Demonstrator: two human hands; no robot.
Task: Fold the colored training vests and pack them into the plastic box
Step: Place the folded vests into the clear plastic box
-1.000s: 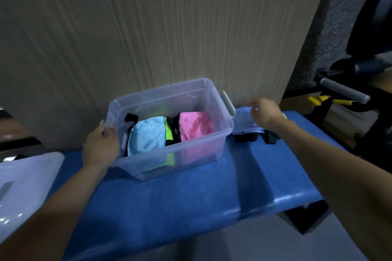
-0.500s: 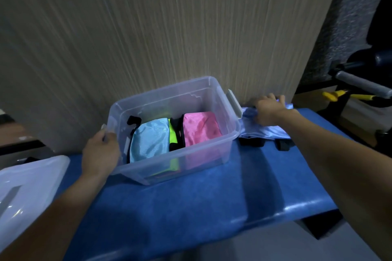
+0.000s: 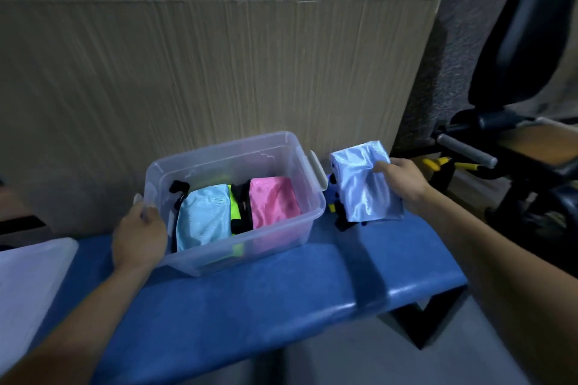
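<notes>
A clear plastic box [image 3: 308, 222] stands on the blue padded bench [image 3: 266, 300]. Inside it lie a folded light blue vest [image 3: 203, 216], a neon yellow vest [image 3: 235, 212] with black trim and a folded pink vest [image 3: 272, 201]. My left hand [image 3: 137, 236] grips the box's left rim. My right hand [image 3: 402, 180] holds a folded pale lavender vest [image 3: 362, 186] lifted just to the right of the box. Under that vest more folded vests [image 3: 336, 211], blue and yellow with black trim, lie on the bench, mostly hidden.
The box's white lid [image 3: 28, 281] lies at the bench's left end. A wood-grain panel [image 3: 219, 72] rises right behind the box. Black gym equipment [image 3: 513, 147] with a grey padded bar stands to the right. Grey floor shows below the bench's front edge.
My right hand has taken the pale lavender vest from the pile beside the box and raised it off the bench. My left hand stays on the box's rim.
</notes>
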